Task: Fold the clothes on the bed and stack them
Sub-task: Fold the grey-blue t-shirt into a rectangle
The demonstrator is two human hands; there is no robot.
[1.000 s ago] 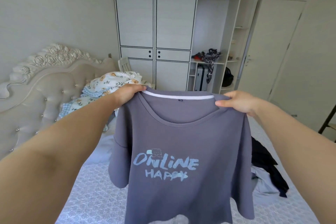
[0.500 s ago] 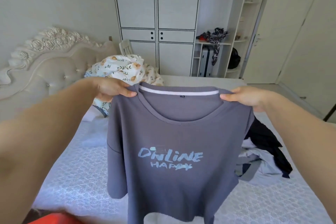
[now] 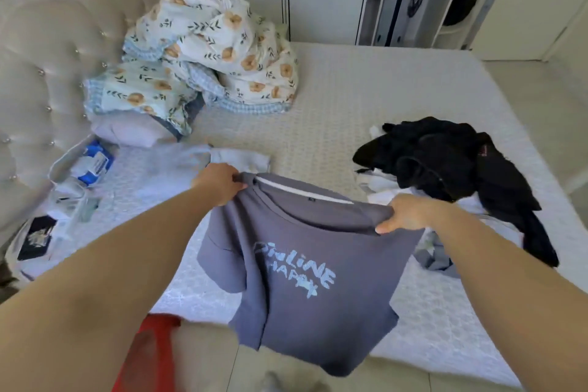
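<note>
Shirt fabric hangs between the two hands over the near edge of the bed [image 3: 350,111]: a grey T-shirt [image 3: 305,280] with pale blue lettering. The left hand [image 3: 219,181] pinches its left shoulder by the collar, and the right hand [image 3: 404,213] pinches the right shoulder, each grip closed on cloth. A pile of black clothes [image 3: 445,162] lies on the right of the bed, a floral quilt [image 3: 206,48] at the far left.
</note>
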